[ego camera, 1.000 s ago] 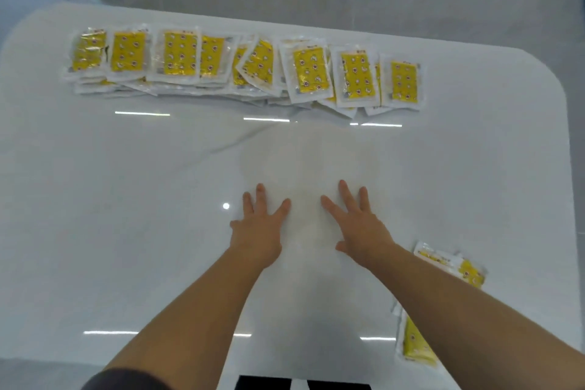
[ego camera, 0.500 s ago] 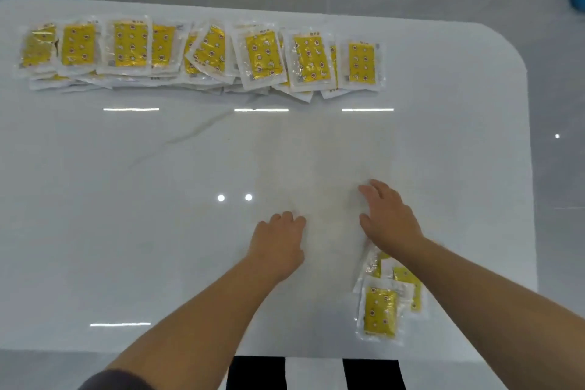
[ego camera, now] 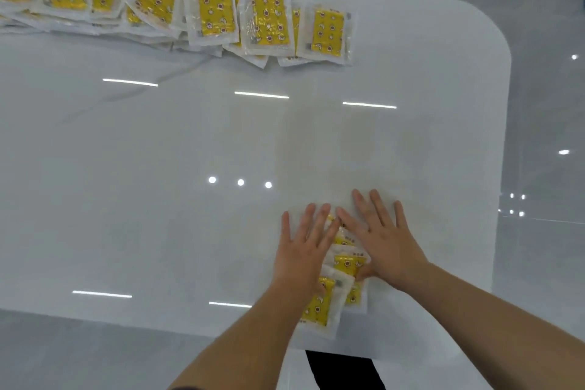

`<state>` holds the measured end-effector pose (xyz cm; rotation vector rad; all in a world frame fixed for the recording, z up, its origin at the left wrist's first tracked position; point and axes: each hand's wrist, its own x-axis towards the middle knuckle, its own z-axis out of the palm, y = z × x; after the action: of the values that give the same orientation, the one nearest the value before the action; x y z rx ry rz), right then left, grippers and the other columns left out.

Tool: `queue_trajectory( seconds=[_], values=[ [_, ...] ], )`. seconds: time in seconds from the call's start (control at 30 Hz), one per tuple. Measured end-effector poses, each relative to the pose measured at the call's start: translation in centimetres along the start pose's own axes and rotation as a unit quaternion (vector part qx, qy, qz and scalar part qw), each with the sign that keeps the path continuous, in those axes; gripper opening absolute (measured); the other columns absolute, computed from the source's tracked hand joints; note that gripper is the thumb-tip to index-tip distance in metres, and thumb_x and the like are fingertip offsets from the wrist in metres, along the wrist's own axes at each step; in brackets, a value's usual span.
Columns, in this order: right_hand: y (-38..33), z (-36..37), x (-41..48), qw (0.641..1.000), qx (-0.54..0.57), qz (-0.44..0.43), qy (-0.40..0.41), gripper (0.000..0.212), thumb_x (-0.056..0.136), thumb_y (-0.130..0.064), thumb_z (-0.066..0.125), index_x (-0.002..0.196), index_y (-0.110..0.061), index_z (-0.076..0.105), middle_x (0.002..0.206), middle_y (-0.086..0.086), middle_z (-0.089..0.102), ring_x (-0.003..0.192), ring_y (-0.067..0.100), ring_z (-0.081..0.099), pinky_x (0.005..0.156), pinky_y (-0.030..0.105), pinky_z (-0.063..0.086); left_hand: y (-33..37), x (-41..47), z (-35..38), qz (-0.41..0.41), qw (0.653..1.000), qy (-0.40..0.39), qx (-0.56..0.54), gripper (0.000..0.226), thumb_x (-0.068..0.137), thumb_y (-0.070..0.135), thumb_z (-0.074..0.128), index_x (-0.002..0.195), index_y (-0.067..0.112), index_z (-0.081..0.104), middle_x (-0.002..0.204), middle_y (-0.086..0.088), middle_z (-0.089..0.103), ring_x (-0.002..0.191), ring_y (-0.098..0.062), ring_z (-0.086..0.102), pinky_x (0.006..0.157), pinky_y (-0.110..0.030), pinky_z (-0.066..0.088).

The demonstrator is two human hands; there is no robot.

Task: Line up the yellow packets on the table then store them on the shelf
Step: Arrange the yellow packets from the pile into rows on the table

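A small pile of yellow packets [ego camera: 329, 294] in clear wrappers lies near the front right of the white table [ego camera: 158, 199]. My left hand [ego camera: 304, 247] lies flat on the pile's left side with fingers straight. My right hand [ego camera: 383, 237] lies flat on its right side, fingers spread. Both hands hide much of the pile. A long overlapping row of yellow packets [ego camera: 215, 13] stretches along the table's far edge, running out of view at the left.
The table's rounded right corner [ego camera: 493, 41] and its right edge border a glossy grey floor [ego camera: 544, 104]. The near edge runs just below the pile. A dark shape [ego camera: 342, 370] shows beneath the table front.
Both hands moved right and down onto the small pile, fingers now flat on it. The view shifted right and closer, so the far row sits higher and further left.
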<state>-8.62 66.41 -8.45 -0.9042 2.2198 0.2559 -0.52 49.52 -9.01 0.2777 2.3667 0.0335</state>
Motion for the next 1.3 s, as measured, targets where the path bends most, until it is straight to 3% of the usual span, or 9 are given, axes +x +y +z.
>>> queue_trajectory(
  seconds=[0.2,0.4,0.53,0.67,0.73,0.83,0.93,1.03,1.3],
  values=[
    [-1.0,-3.9,4.7,0.999,0.006,-0.040,0.027,0.120,0.076,-0.062,0.066,0.145,-0.032,-0.028,0.156,0.002,-0.033,0.143,0.031,-0.028,0.117,0.058,-0.004,-4.9,0.8,-1.4,-0.076,0.997,0.024,0.007,0.124,0.075,0.077,0.051,0.140,0.022,-0.039,0.148,-0.009,-0.043,0.138,-0.034,-0.035,0.112,-0.063,-0.007],
    [-3.3,-9.7,11.9,0.995,0.042,-0.045,0.083,0.116,0.074,-0.062,0.068,0.152,-0.033,-0.013,0.160,0.000,-0.022,0.147,0.028,-0.020,0.117,0.059,0.001,-14.1,1.6,-4.3,-0.161,0.986,0.037,-0.012,0.123,0.075,0.072,0.058,0.143,0.024,-0.033,0.153,-0.011,-0.035,0.143,-0.034,-0.024,0.116,-0.059,0.003],
    [-2.9,-9.0,10.2,0.995,0.073,-0.024,0.064,0.119,0.072,-0.067,0.067,0.152,-0.032,-0.014,0.160,-0.001,-0.021,0.147,0.029,-0.017,0.116,0.061,0.009,-13.9,0.4,-4.8,-0.111,0.991,0.065,-0.034,0.112,0.083,0.064,0.056,0.147,0.024,-0.026,0.155,-0.011,-0.030,0.145,-0.034,-0.019,0.117,-0.057,0.007],
    [0.7,-4.2,3.5,0.994,-0.072,-0.087,-0.002,0.127,0.076,-0.050,0.074,0.141,-0.037,-0.035,0.152,0.003,-0.038,0.141,0.031,-0.030,0.113,0.062,0.002,-9.3,-0.9,-2.4,-0.065,0.996,0.061,0.001,0.119,0.076,0.067,0.061,0.148,0.026,-0.024,0.153,-0.013,-0.034,0.143,-0.041,-0.022,0.113,-0.062,0.009],
    [1.7,-2.3,1.7,0.987,-0.110,-0.113,-0.020,0.135,0.062,-0.053,0.082,0.148,-0.036,-0.020,0.158,0.008,-0.026,0.145,0.037,-0.018,0.113,0.066,0.007,-8.2,-0.6,-1.3,-0.074,0.995,0.061,0.024,0.114,0.080,0.062,0.061,0.148,0.028,-0.024,0.151,-0.015,-0.037,0.141,-0.043,-0.023,0.112,-0.064,0.009],
    [1.7,-2.1,2.3,0.990,-0.095,-0.101,-0.022,0.137,0.047,-0.056,0.087,0.151,-0.032,0.002,0.162,0.007,-0.001,0.147,0.039,0.004,0.110,0.067,0.014,-9.2,0.7,-0.9,-0.082,0.994,0.066,0.021,0.100,0.088,0.059,0.052,0.146,0.033,-0.026,0.148,-0.012,-0.040,0.142,-0.043,-0.022,0.112,-0.064,0.009],
    [0.4,-4.1,5.2,0.996,-0.051,-0.072,0.034,0.119,0.068,-0.059,0.075,0.151,-0.033,-0.006,0.162,0.003,-0.014,0.148,0.032,-0.011,0.113,0.062,0.001,-11.9,1.3,-1.4,-0.093,0.991,0.084,0.037,0.090,0.093,0.054,0.046,0.145,0.038,-0.027,0.149,-0.010,-0.040,0.143,-0.042,-0.019,0.111,-0.063,0.012],
    [-1.6,-7.5,9.5,0.998,0.002,-0.008,0.065,0.106,0.079,-0.061,0.064,0.153,-0.028,-0.003,0.160,0.000,-0.023,0.147,0.029,-0.018,0.116,0.061,0.000,-15.0,1.2,-2.7,-0.112,0.990,0.076,0.049,0.085,0.096,0.048,0.044,0.147,0.035,-0.022,0.154,-0.013,-0.032,0.143,-0.043,-0.017,0.111,-0.061,0.018],
    [-8.1,-12.3,16.2,0.985,0.080,0.053,0.140,0.101,0.078,-0.055,0.069,0.152,-0.015,0.013,0.162,0.002,-0.006,0.149,0.028,-0.002,0.118,0.052,0.011,-23.2,1.6,-4.2,-0.137,0.985,0.094,0.038,0.085,0.095,0.052,0.045,0.148,0.036,-0.021,0.154,-0.013,-0.031,0.144,-0.042,-0.016,0.112,-0.059,0.022]
  ],
)
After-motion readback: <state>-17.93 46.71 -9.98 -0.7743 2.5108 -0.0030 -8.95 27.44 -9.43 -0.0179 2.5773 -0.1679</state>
